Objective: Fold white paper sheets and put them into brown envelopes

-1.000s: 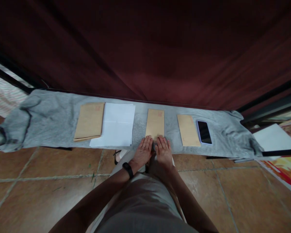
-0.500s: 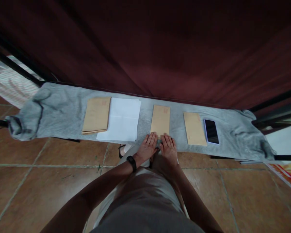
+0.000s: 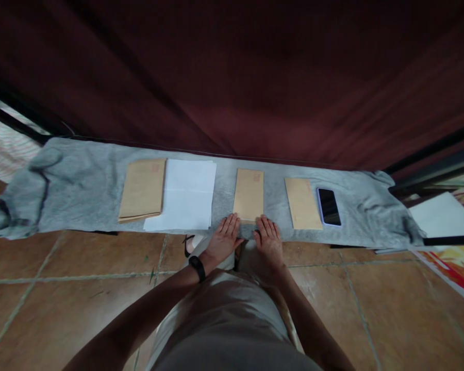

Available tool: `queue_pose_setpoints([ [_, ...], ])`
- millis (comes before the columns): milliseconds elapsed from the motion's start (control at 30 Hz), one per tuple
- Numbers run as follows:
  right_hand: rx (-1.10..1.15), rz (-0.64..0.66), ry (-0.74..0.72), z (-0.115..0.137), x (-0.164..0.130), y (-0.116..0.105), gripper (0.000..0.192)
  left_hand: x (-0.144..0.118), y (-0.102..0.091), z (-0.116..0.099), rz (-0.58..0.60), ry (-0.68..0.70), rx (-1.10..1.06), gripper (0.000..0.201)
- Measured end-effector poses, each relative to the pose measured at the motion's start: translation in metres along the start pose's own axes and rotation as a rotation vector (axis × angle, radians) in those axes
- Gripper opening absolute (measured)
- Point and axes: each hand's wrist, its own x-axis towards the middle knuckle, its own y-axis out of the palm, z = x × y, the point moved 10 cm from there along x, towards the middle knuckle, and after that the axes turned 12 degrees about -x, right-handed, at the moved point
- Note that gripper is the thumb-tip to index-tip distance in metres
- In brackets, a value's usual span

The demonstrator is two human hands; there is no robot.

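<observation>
Fingers [image 3: 227,224] of both hands are outstretched and laid flat in the head view, palms down, closed around nothing that shows. The left hand [image 3: 221,244] has its tips at the near left corner of the middle envelope [image 3: 249,195]; the right hand [image 3: 269,242] has its tips at the near right corner. That matched placing probably squares and steadies the envelope, which lies flat, its printed mark at the far right. A thin pale strip runs along its near edge; whether it is flap or paper cannot be told.

Beneath everything, a grey cloth [image 3: 85,186] covers the narrow counter, perhaps to give the paper a soft, less slippery bed. To the left, an envelope stack [image 3: 142,188] overlaps the left side of the white sheets [image 3: 189,195], likely so that both sit within easy reach. To the right, a single envelope [image 3: 303,204] lies slightly askew, apart from the middle one, perhaps to avoid mixing them. Just beyond its right edge lies a phone [image 3: 329,207], screen dark, seemingly set aside.
</observation>
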Motion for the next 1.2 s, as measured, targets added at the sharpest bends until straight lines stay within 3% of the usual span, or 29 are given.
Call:
queue_pose_setpoints([
  [133, 0.006, -0.001, 0.016, -0.001, 0.0, 0.002, 0.051, -0.001, -0.015, 0.0, -0.06, -0.006, -0.039, 0.063],
  [233, 0.004, -0.009, 0.021, -0.001, 0.0, 0.004, 0.051, 0.013, -0.024, -0.017, -0.1, 0.04, -0.08, 0.059],
  [367, -0.037, -0.025, 0.014, 0.001, -0.002, 0.007, 0.055, 0.043, -0.015, -0.054, -0.08, 0.15, -0.148, 0.06],
  [467, -0.068, -0.033, 0.012, 0.002, -0.003, 0.008, 0.056, 0.057, -0.003, -0.066, -0.062, 0.162, -0.151, 0.064],
  [600, -0.073, 0.003, 0.018, 0.0, -0.003, 0.01, 0.056, 0.055, 0.001, -0.054, -0.07, 0.144, -0.133, 0.066],
  [800, -0.035, 0.022, 0.062, -0.001, 0.0, 0.007, 0.052, 0.038, -0.01, -0.026, -0.083, 0.1, -0.092, 0.064],
  [1200, 0.032, 0.021, 0.084, 0.001, 0.007, -0.006, 0.049, 0.022, -0.012, -0.005, -0.084, 0.053, -0.096, 0.056],
])
